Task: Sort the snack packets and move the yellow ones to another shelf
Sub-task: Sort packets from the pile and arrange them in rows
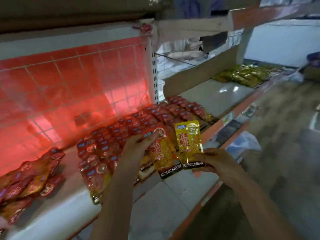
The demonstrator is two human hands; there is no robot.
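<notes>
Now R hand point(213, 163) pinches yellow packet point(189, 142) btm edge, upright.

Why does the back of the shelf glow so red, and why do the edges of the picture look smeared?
Head view: red light reflects off the glossy back panel behind a wire grid, tinting the red packets. The wide lens bends the shelf, and the edges are blurred. The yellow packet in the right hand stays sharp, with foil glints.

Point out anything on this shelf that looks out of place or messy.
The loose heap of red packets at the shelf's left end lies jumbled, with a yellow packet mixed in, unlike the neat red rows beside it. Yellow packets already lie on the next shelf section.
</notes>
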